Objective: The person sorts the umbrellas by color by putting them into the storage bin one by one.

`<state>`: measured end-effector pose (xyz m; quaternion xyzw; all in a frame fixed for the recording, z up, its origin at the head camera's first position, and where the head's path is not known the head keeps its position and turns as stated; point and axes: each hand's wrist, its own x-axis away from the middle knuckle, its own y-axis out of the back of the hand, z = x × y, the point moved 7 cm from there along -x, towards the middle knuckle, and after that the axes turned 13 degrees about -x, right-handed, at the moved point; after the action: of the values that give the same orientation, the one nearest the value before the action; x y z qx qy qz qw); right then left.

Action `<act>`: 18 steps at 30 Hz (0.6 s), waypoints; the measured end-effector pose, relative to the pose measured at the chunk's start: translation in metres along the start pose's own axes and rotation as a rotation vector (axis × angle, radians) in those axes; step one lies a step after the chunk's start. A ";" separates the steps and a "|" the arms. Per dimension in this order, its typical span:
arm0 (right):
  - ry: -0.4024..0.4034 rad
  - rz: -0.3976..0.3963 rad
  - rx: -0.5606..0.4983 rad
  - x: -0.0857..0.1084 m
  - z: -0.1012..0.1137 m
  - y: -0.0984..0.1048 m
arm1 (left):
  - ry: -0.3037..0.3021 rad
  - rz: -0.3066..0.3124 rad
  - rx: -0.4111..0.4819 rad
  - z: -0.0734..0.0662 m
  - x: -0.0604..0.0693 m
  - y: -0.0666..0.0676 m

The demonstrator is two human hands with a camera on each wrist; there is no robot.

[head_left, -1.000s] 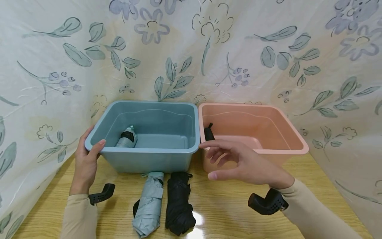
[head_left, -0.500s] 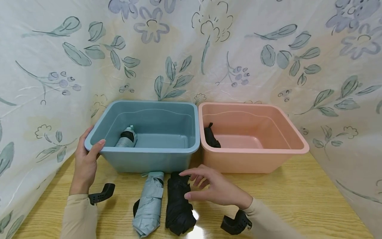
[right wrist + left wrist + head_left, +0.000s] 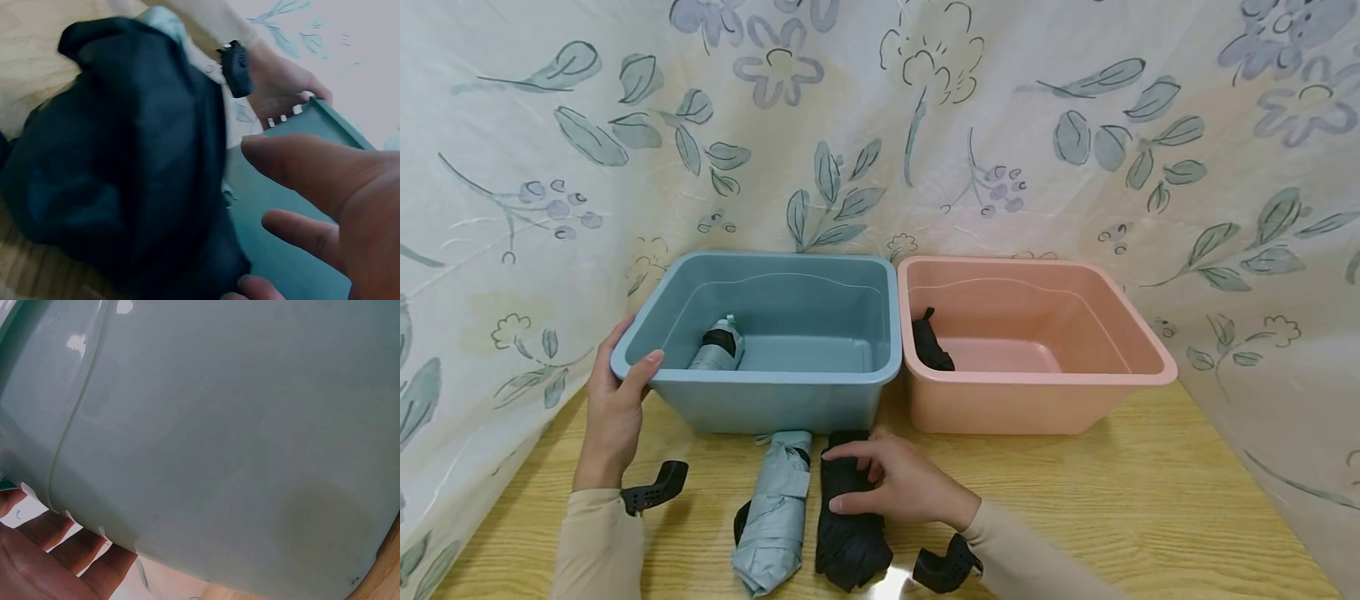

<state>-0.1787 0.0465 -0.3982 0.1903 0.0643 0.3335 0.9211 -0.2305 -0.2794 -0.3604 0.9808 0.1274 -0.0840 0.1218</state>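
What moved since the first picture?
The right hand went from the pink bin's front edge leftward and nearer the person, over to the black umbrella; no grip shows. The left hand still holds the blue bin; bins and umbrellas stayed put.

Shows no legible text, label, brand, number or sign on the blue bin (image 3: 782,406), the pink bin (image 3: 1003,408), the black folded umbrella (image 3: 850,546) or the light blue folded umbrella (image 3: 772,517). Bears a small dark mark (image 3: 354,580) low on the blue bin's outer wall in the left wrist view, too small to read as letters or figures. Displays no readable writing on the flower-patterned sheet (image 3: 1037,175) either.
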 end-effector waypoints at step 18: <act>-0.150 -0.009 0.242 0.009 -0.006 -0.005 | 0.016 0.001 -0.026 0.000 -0.001 0.000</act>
<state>-0.1700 0.0504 -0.4056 0.3241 0.0362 0.3040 0.8951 -0.2316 -0.2801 -0.3599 0.9798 0.1291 -0.0742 0.1335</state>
